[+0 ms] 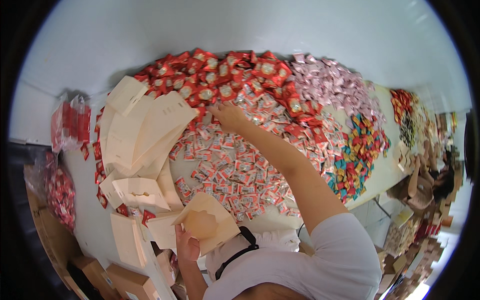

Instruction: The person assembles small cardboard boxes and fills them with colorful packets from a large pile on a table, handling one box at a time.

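My left hand [187, 243] grips the edge of an opened cream paperboard box [206, 223] near my waist. Reaching forward, my right hand [227, 116] touches the pile of red foil packets [206, 93] at its near edge; whether a packet is between its fingers cannot be told. Small white and orange wrapped packets [243, 176] lie spread between my arms. To the left of my right hand, flat cream box blanks [157, 123] are fanned out in a stack. A partly folded box [140, 193] lies below them.
Pink wrapped pieces [337, 84] and a multicoloured heap of wrapped pieces [356, 157] lie to the right. Bagged red packets [71, 122] are on the left. Cardboard boxes [131, 283] stand at lower left. Other people [423, 183] work at the far right.
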`<state>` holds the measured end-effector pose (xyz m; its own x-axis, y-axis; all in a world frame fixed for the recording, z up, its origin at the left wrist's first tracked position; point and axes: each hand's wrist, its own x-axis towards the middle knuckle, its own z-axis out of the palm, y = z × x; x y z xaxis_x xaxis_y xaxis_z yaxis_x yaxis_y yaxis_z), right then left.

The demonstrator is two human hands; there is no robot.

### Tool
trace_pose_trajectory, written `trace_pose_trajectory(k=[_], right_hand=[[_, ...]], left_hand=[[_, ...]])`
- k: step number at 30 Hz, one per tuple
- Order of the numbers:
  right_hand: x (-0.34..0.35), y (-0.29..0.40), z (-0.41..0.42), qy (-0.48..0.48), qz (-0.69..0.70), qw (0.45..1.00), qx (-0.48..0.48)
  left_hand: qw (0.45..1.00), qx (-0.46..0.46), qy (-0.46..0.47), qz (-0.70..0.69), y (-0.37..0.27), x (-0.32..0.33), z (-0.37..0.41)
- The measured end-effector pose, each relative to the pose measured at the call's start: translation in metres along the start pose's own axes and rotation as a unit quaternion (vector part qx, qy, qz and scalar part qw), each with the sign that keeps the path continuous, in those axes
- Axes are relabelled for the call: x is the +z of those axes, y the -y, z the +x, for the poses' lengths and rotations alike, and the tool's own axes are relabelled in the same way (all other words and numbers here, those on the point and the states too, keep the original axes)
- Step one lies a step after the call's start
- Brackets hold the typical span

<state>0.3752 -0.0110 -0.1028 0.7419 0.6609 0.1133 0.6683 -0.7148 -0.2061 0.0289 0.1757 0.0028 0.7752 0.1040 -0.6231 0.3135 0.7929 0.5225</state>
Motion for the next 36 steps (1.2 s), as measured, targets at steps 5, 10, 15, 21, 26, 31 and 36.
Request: trace_pose_trajectory(k=[5,10,15,21,26,31,36], right_hand=[[-0.068,-0.018,-0.109,-0.094,0.434,0.860,0.252],[-0.097,-0.090,-0.271,-0.289,0.576,0.685,0.341],[-0.122,-0.191,-0.395,-0.322,0.344,0.761,0.445],[-0.145,-0.291,-0.406,-0.200,0.115,0.868,0.439],[-0.114,-0.350,-0.393,0.010,-0.026,0.962,0.270],[-0.107,-0.352,-0.375,0.069,-0.044,0.957,0.280],[-0.120,-0.366,-0.346,-0.191,0.015,0.936,0.294]], left_hand=[[0.998,-0.026,0.030,0.049,0.016,0.018,0.008],[0.994,-0.042,0.042,0.087,0.047,0.043,0.017],[0.993,-0.044,0.052,0.100,0.085,0.096,0.014],[0.995,-0.027,0.032,0.090,0.136,0.127,0.002],[0.997,-0.011,-0.011,0.081,0.169,0.157,-0.011],[0.995,0.008,-0.039,0.089,0.190,0.178,-0.020],[0.992,0.013,-0.070,0.103,0.198,0.187,-0.022]])
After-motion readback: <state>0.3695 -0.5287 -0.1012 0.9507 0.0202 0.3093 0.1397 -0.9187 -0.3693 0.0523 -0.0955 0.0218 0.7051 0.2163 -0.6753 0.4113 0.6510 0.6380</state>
